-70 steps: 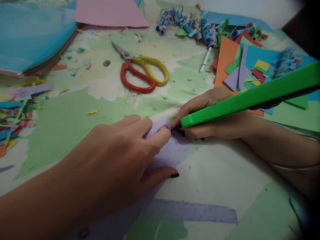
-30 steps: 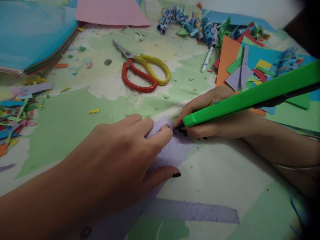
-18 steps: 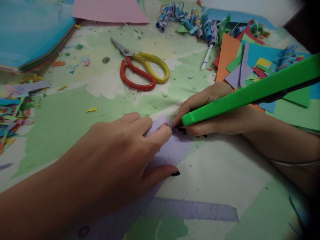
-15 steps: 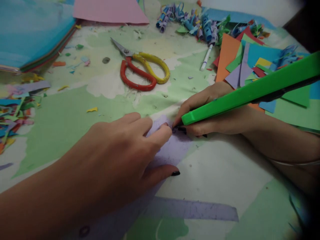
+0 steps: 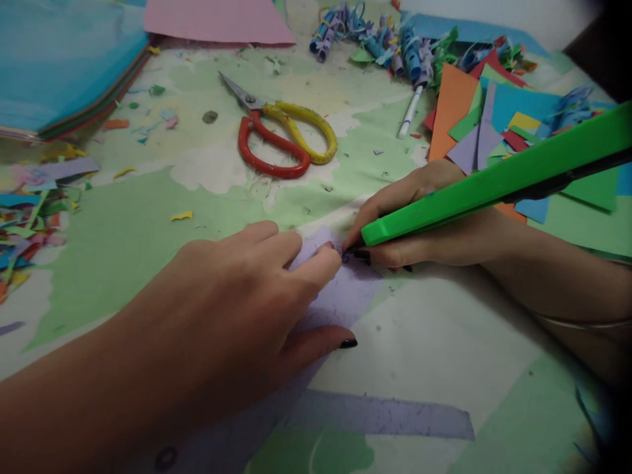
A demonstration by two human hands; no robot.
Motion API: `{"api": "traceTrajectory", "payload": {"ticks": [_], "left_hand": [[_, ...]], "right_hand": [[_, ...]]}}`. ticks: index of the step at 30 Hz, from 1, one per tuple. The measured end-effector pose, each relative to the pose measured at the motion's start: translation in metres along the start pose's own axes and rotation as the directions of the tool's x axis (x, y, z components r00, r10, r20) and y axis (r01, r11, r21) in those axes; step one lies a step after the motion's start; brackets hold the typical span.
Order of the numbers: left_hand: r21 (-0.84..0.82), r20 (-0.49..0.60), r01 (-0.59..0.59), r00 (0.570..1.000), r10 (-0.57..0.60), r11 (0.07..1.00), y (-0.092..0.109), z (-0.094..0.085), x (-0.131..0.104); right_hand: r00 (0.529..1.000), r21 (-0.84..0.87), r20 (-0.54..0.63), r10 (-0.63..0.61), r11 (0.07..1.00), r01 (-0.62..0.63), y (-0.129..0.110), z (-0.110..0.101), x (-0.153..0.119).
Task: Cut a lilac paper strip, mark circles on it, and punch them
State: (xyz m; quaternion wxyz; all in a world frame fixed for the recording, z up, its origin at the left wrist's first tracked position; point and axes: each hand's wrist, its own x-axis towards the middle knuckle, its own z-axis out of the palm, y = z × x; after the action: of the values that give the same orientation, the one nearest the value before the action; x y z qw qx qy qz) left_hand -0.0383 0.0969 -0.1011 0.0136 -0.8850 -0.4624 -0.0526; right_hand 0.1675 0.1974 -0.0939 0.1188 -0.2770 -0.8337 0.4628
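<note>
My left hand (image 5: 241, 296) rests on a light purple sheet of paper (image 5: 350, 293), its fingers bent slightly and its thumb spread apart. My right hand (image 5: 424, 217) is closed around a long bright green tool (image 5: 469, 194) with black parts along its underside. The tool slants up to the right, and I cannot tell its exact kind. The right fingertips meet the paper just beside my left index finger, by a small dark curl mark. A dark ring (image 5: 166, 457) shows on the purple paper below my left forearm.
Scissors (image 5: 289, 138) with red and yellow handles lie beyond my hands. Coloured paper pieces (image 5: 523, 131) and a white pen (image 5: 411, 112) are at right. Rolled paper fringes (image 5: 375, 43), a pink sheet (image 5: 217, 23), a blue stack (image 5: 69, 59), scraps (image 5: 29, 230) and a purple strip (image 5: 390, 413) lie around.
Both hands hold nearly the same pose on the purple paper. The view has shifted very slightly; nothing is taken up or let go.
</note>
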Motion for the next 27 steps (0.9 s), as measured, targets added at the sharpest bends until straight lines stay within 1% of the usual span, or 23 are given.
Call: {"api": "traceTrajectory", "payload": {"ticks": [3,8,11,12,13,15,16,20,23,25,27], "left_hand": [[0.010,0.035,0.009,0.999,-0.010,1.000,0.000,0.001,-0.001],[0.009,0.001,0.003,1.000,-0.003,1.000,0.000,-0.001,0.000],[0.003,0.095,0.024,0.995,-0.024,1.000,0.002,-0.003,0.001],[0.002,0.105,0.028,0.994,-0.028,1.000,0.002,-0.004,0.001],[0.000,0.093,0.027,0.995,-0.027,1.000,0.002,-0.004,0.002],[-0.008,0.028,0.019,0.999,-0.018,1.000,0.001,-0.002,0.001],[-0.010,0.014,0.018,1.000,-0.018,1.000,0.001,-0.001,0.001],[-0.016,0.009,0.024,1.000,-0.024,1.000,0.000,0.002,-0.001],[-0.002,-0.003,0.021,1.000,-0.021,1.000,0.004,0.002,-0.001],[0.031,-0.008,0.002,1.000,-0.002,1.000,0.007,0.002,-0.002],[0.068,-0.048,-0.026,0.998,0.030,0.997,0.010,0.003,-0.002]], "right_hand": [[1.000,0.005,0.005,-0.011,1.000,0.011,0.000,0.000,0.000],[0.999,0.035,0.004,-0.047,0.998,0.047,0.000,0.000,0.000],[0.998,0.005,-0.011,-0.058,0.998,0.058,0.001,0.001,0.000],[0.998,-0.006,-0.012,-0.063,0.998,0.062,0.001,0.001,-0.001],[0.998,-0.018,-0.010,-0.065,0.998,0.065,0.001,0.001,-0.001],[0.997,-0.040,-0.008,-0.071,0.997,0.071,0.000,0.001,-0.001],[0.997,-0.054,-0.010,-0.072,0.996,0.072,0.000,0.001,-0.001],[0.994,-0.135,-0.020,-0.105,0.986,0.102,-0.002,0.000,-0.001],[0.994,-0.198,-0.001,-0.110,0.974,0.108,-0.005,0.001,-0.001],[0.995,-0.205,0.005,-0.099,0.974,0.098,-0.005,0.002,-0.002],[0.996,-0.172,-0.002,-0.094,0.981,0.092,-0.005,0.003,-0.003]]}}
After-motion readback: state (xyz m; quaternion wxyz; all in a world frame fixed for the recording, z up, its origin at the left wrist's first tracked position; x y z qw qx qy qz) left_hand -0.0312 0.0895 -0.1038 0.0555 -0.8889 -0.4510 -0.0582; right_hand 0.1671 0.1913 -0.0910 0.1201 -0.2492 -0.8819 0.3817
